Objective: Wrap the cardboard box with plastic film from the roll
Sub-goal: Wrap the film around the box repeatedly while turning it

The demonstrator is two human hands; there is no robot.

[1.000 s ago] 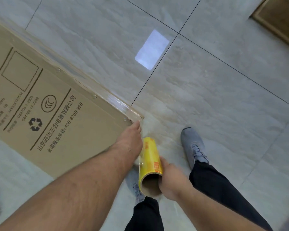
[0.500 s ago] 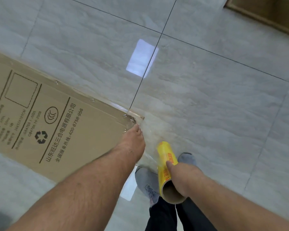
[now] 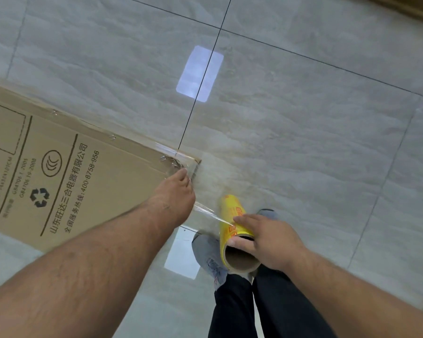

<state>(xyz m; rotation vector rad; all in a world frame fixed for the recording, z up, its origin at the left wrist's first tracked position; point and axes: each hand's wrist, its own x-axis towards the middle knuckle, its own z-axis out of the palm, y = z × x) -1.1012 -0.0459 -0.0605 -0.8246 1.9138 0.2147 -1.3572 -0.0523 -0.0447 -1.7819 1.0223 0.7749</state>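
Film [image 3: 206,212] stretched from roll [image 3: 232,222] to box [image 3: 88,181] corner on floor [image 3: 303,142]. Left hand [image 3: 175,198] flat, pressing film on corner; right hand [image 3: 264,240] gripping roll. Step: anchoring first turn. Next, probably: carry roll around box, film taut.

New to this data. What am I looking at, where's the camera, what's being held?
No robot here: a person works with bare hands. The single picture comes from a camera worn on the head, looking down past the arms to a tiled floor. A large cardboard box stands at the left. The left hand rests on the box near its corner, where plastic film already covers the edge. The right hand has its grip around a yellow roll, with a strip of film stretched from the roll toward the box. The person's grey shoes show below.
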